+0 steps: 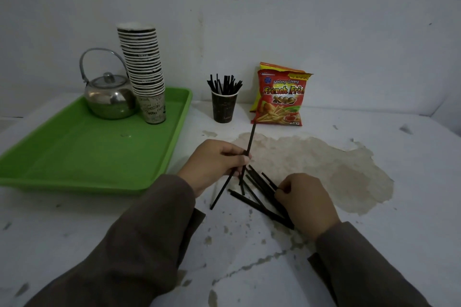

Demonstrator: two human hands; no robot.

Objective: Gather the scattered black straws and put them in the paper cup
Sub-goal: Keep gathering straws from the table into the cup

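Observation:
Several black straws [259,194] lie in a loose pile on the white surface between my hands. My left hand [214,162] pinches two black straws [250,143]; one points up toward the cup, the other slants down to the left. My right hand [305,200] rests on the right side of the pile, fingers curled onto the straws there. A dark paper cup [223,108] stands upright farther back, with several black straws standing in it.
A green tray [82,157] at the left carries a metal kettle [109,97] and a tall stack of paper cups [144,67]. A red and yellow snack bag [280,97] leans on the wall right of the cup.

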